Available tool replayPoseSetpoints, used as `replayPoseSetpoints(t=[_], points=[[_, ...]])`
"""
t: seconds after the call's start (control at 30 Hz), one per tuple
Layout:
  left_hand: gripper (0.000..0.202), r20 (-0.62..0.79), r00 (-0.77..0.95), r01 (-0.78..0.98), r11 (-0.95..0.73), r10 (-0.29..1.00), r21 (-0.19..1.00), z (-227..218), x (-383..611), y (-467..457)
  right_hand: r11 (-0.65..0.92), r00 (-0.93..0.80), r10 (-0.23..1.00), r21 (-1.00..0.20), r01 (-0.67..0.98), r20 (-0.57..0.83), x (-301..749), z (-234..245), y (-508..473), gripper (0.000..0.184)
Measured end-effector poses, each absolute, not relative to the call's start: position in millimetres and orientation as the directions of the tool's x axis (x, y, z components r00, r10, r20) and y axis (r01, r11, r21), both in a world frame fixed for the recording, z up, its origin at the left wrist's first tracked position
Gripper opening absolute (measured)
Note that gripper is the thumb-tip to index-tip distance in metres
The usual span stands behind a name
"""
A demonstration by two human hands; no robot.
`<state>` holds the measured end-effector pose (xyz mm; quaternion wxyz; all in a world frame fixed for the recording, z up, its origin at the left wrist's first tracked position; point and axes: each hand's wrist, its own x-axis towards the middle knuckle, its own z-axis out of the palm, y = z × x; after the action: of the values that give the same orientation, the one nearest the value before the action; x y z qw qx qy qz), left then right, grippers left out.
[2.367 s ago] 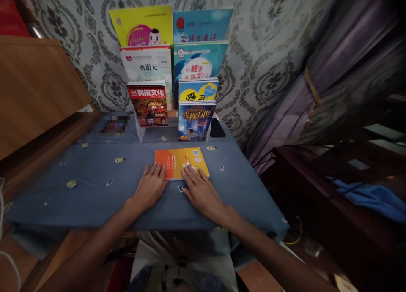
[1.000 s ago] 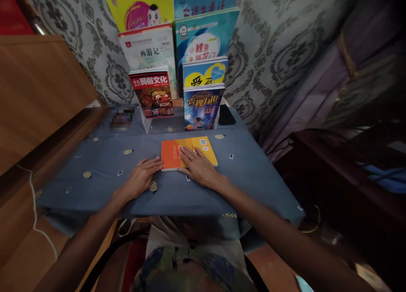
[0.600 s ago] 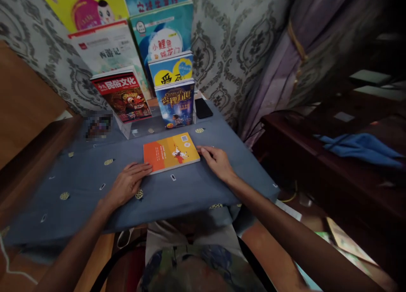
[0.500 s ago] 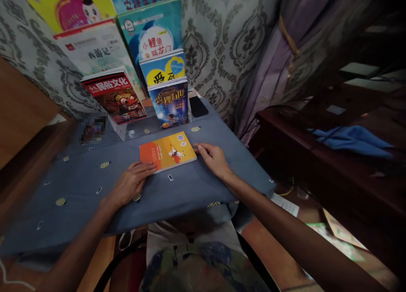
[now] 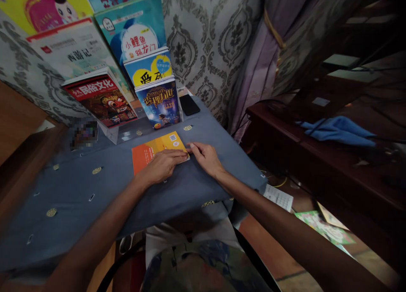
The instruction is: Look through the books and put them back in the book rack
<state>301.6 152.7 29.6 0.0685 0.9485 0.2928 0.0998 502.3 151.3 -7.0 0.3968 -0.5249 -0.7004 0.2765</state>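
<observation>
An orange and yellow book [image 5: 149,150] lies flat on the blue tablecloth [image 5: 104,186]. My left hand [image 5: 163,166] rests on top of its near right part, fingers stretched out flat over the cover. My right hand [image 5: 205,156] sits at the book's right edge, fingers extended with the fingertips touching that edge. Neither hand has lifted the book off the cloth.
A clear stand at the back holds several upright books, among them a red one [image 5: 101,98] and a dark blue one [image 5: 160,102]. A black phone [image 5: 189,104] lies beside them. At right are a curtain [image 5: 266,51], a dark bench with blue cloth [image 5: 338,129], and papers on the floor [image 5: 323,228].
My left hand has moved from the book's left edge onto its cover. My right hand went from the cover to the right edge. The view has swung to the right.
</observation>
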Motion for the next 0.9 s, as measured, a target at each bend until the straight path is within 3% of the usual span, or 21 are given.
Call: replayPoseSetpoints(t=[0.17,0.47,0.9], points=[[0.049,0.135,0.783,0.585,-0.792,0.607,0.173,30,299,168,0.296,-0.141,0.955,-0.789,0.538,0.262,503,-4,150,0.041],[0.048,0.099,0.564,0.806,-0.572,0.820,0.150,28,297,230,0.290,-0.148,0.957,-0.792,0.538,0.250,503,-1,149,0.037],[0.044,0.173,0.705,0.672,-0.726,0.688,0.149,16,303,153,0.357,-0.196,0.934,-0.789,0.500,0.298,502,-7,151,0.038]])
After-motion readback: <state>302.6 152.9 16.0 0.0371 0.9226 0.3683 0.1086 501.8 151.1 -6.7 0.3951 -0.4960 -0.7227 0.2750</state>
